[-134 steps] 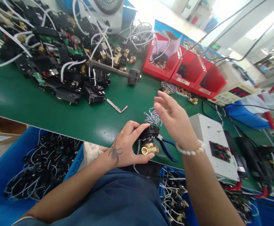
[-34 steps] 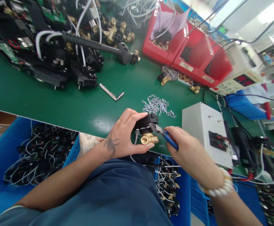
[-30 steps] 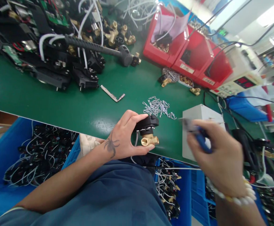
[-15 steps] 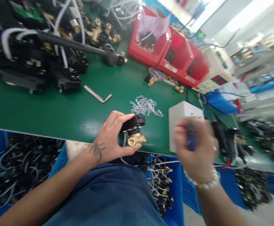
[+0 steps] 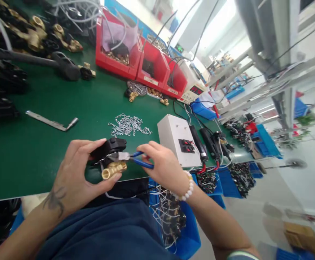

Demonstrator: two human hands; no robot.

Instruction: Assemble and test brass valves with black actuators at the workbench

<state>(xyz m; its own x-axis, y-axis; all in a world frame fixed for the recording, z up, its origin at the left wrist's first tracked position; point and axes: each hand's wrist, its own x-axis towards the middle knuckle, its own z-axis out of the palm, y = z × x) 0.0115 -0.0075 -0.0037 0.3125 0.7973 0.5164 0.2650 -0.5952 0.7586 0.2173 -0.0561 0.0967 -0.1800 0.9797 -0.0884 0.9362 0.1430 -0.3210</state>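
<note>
1. Around the work: a loose heap of clips lies on the table just beyond the held valve; a pale box stands near the right hand, bounding the space on that side.
2. Farther back, three red bins stand in a row, with small fittings in front of them. Toward the left lie a hammer and a bent metal strip.
3. Below the table edge, a blue crate holds a tangle of parts and white wires.
4. The valve is above the table's near edge, gripped by the left hand: thumb under the brass-coloured pipe, fingers on the black cap.
5. The right hand's fingers are wrapped round the pliers, whose jaws reach the neck between cap and pipe, partly hiding it; whether they pinch anything is unclear.
6. Materials: smooth green tabletop, shiny round pipe with a hollow end, matt black cap, blue-coated handles, thin wavy wire clips, square-edged box.
</note>
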